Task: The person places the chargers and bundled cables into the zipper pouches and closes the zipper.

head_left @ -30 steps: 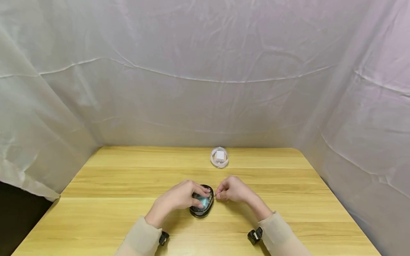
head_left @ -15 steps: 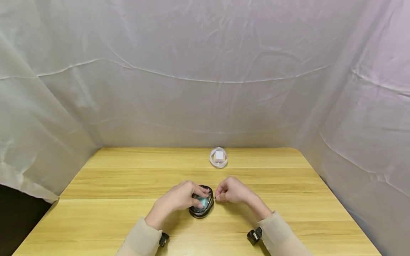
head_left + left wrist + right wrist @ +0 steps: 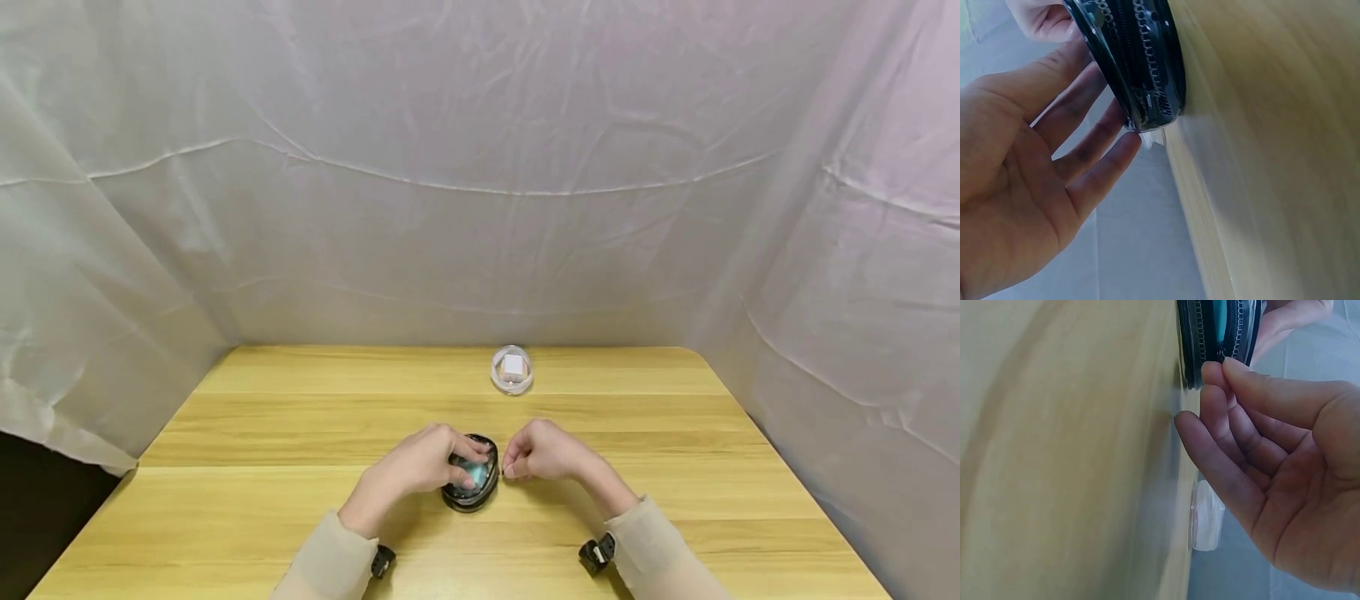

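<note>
A small round pouch (image 3: 474,497) with black trim, clear sides and something teal inside lies at the middle of the table. On its top press the thumb and fingers of my left hand (image 3: 431,458), fairly straight and spread; the left wrist view shows the fingertips along the pouch's rim. My right hand (image 3: 543,450) is at the pouch's right side, pinching the small zipper pull (image 3: 1222,355) between thumb and index finger. In the right wrist view the zipper's rows of teeth (image 3: 1199,328) stand apart, with teal showing between them. The other right fingers are loosely bent.
A white charger plug (image 3: 513,367) sits within a coiled white cable (image 3: 497,382) toward the back of the wooden table (image 3: 300,433). Pale curtains (image 3: 480,242) hang behind the table and at both sides. Small black devices (image 3: 596,553) are worn at both wrists.
My right hand has shifted slightly toward me along the pouch's right side, with the zipper pull. The left hand keeps its place on the pouch.
</note>
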A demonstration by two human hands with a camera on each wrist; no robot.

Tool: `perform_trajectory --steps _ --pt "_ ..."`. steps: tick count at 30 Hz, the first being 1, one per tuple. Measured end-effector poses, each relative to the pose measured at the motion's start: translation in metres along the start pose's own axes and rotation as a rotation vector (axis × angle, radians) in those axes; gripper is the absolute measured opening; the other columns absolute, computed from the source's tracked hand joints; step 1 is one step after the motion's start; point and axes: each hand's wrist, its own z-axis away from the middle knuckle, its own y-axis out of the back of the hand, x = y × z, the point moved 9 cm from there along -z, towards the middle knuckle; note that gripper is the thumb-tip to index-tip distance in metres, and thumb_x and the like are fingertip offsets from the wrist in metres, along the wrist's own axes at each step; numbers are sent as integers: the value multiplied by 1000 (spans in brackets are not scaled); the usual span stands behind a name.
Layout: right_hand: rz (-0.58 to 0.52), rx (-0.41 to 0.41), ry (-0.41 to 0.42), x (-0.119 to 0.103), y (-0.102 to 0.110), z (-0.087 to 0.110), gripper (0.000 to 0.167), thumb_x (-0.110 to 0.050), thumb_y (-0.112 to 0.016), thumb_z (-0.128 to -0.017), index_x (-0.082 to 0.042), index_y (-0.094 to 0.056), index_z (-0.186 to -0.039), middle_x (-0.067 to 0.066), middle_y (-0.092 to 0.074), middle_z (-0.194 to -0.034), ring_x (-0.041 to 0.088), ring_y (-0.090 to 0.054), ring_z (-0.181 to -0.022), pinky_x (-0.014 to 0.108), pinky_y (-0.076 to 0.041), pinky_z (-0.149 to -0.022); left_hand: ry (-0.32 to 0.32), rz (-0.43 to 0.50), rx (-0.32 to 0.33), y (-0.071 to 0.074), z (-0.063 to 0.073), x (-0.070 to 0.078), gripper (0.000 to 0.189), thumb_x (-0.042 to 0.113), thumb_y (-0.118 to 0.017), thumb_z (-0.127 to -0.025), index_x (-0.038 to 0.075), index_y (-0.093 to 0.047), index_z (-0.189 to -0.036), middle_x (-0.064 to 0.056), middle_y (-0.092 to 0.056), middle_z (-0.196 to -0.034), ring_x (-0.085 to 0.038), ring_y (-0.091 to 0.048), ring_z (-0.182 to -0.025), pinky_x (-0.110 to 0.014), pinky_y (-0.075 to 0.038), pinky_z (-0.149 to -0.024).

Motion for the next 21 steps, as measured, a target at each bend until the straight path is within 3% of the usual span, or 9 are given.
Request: perform_trajectory --steps 7,13,16,21 --pt "-13 53 -69 6 3 -1 8 2 -73 -91 -2 -74 -85 6 -69 -75 15 -60 -64 25 -52 -54 -25 -50 -18 -1 1 0 36 21 -85 -87 15 -78 -121 4 -69 -136 -24 -62 -130 -43 -51 -109" --pt "13 124 -86 9 5 -5 9 2 -70 -92 -4 -72 -86 4 -66 -76 13 -59 -65 27 -53 -57 -42 -88 -10 2 2 5 33 17 -83 -88 12 -78 -121 -3 -70 -135 -27 -63 -126 -43 -53 -105" --pt "12 157 -80 9 7 -7 6 -1 -72 -92 -4 -73 -87 4 -67 -77 12 -58 -65 26 -52 -57 -78 -121 17 4 3 10 33 15 -85 -86 10 -79 -118 -4 -69 -131 -25 -64 -121 -40 -55 -101" --pt "-13 177 -88 10 8 -10 3 -4 -74 -92 -3 -74 -90 5 -70 -81 15 -61 -69 28 -54 -59 -135 -146 38 5 4 15 33 13 -86 -85 11 -79 -118 -2 -68 -132 -24 -60 -127 -45 -50 -109"
